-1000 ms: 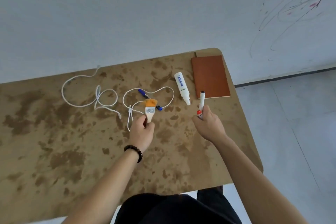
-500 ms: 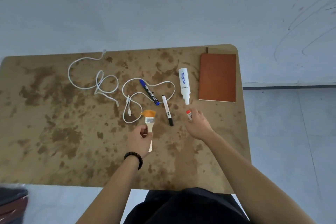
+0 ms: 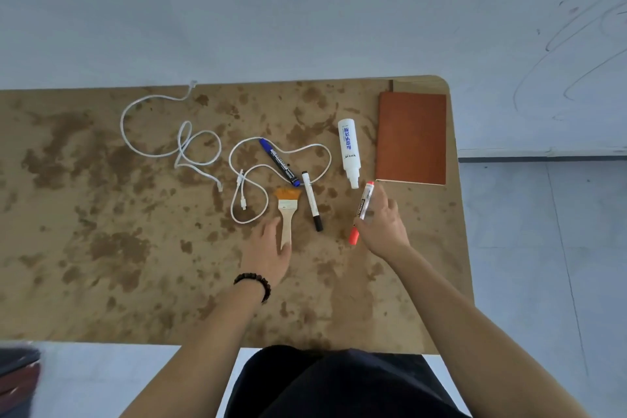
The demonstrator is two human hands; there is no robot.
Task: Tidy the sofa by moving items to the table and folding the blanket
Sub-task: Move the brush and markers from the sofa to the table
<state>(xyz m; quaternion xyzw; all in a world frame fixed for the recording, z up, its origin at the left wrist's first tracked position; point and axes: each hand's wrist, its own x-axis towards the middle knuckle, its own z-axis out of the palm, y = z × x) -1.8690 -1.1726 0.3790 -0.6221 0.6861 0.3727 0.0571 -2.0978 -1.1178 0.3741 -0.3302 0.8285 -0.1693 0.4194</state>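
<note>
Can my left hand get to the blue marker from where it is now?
Probably yes. The left hand lies open by the brush, and the blue marker lies just beyond on the table; only the thin white cable loops around it.

Left hand [image 3: 268, 253] and right hand [image 3: 383, 226] reach forward, fingers loosely spread.

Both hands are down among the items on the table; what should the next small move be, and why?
Probably lift both hands away. The brush lies flat beside the open left hand, and the red marker rests on the table against the right hand, whose fingers look loose.
</note>
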